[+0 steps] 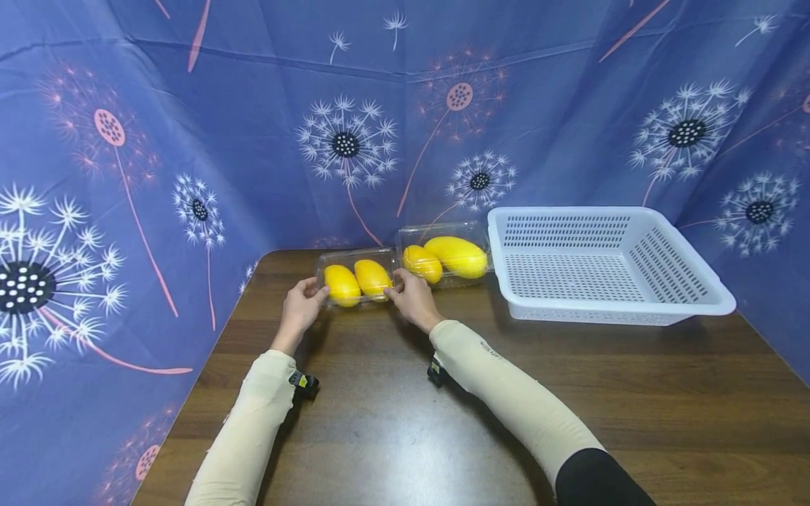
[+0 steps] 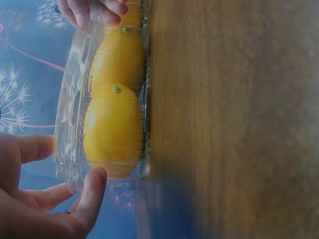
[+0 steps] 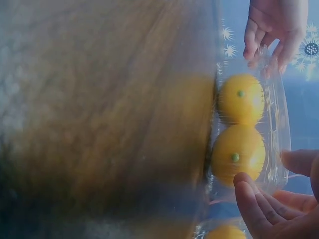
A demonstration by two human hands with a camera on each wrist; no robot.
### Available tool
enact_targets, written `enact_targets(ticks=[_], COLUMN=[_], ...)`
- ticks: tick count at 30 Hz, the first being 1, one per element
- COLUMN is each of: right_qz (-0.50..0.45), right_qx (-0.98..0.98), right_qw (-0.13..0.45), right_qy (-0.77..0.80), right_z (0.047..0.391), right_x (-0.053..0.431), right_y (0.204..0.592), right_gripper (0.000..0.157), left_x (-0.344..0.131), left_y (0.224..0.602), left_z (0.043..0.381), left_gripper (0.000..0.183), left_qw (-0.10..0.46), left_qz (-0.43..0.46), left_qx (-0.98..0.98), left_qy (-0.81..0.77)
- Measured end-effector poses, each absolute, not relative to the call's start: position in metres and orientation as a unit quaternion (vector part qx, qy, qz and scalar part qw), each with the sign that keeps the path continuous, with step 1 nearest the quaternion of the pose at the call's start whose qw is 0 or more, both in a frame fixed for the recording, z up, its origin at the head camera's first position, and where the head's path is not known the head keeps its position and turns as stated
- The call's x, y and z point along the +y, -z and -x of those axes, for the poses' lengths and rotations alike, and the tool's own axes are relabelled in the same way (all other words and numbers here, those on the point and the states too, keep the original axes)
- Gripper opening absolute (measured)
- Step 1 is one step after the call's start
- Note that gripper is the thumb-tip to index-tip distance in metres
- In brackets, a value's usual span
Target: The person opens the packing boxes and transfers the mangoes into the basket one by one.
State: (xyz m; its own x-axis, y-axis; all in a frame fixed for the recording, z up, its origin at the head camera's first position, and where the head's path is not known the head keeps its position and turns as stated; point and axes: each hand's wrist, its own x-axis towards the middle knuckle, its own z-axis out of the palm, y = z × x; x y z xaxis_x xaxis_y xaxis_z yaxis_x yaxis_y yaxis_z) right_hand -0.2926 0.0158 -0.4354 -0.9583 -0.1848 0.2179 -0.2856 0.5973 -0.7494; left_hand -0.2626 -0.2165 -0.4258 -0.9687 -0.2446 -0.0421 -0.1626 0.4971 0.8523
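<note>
In the head view, a clear plastic clamshell container (image 1: 373,254) holds two yellow mangoes (image 1: 342,285) side by side, near the back edge of the table. My left hand (image 1: 302,309) pinches its left end, thumb on the near side. On the right end, my right hand (image 1: 414,299) grips it between thumb and fingers. Both wrist views show the container's lid edge (image 2: 75,107) between thumb and fingers, and green stem dots on the mangoes (image 3: 239,154). Close against its right side stands a second clear container (image 1: 436,230) with two more mangoes (image 1: 457,257).
A white perforated plastic basket (image 1: 595,309) stands at the back right, its left side next to the second container. The brown wooden table (image 1: 373,407) stretches in front. Behind it hangs a blue curtain (image 1: 266,140) with a dandelion print.
</note>
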Motion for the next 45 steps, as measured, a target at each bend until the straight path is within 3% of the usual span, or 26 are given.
enact_targets(ticks=[15,45], right_qz=[-0.147,-0.165], right_qx=[-0.882,-0.835], right_qw=[0.078,0.022], right_qy=[-0.441,-0.524], right_z=[0.290,0.260], right_x=[0.018,0.031], right_y=[0.435,0.411], right_gripper=[0.040,0.041], left_x=[-0.219,-0.219], left_y=[0.425,0.404], left_z=[0.257,0.215], left_gripper=[0.053,0.051], left_qw=[0.052,0.071], left_qz=[-0.122,-0.118], left_qx=[-0.854,-0.844], left_qy=[0.504,0.519])
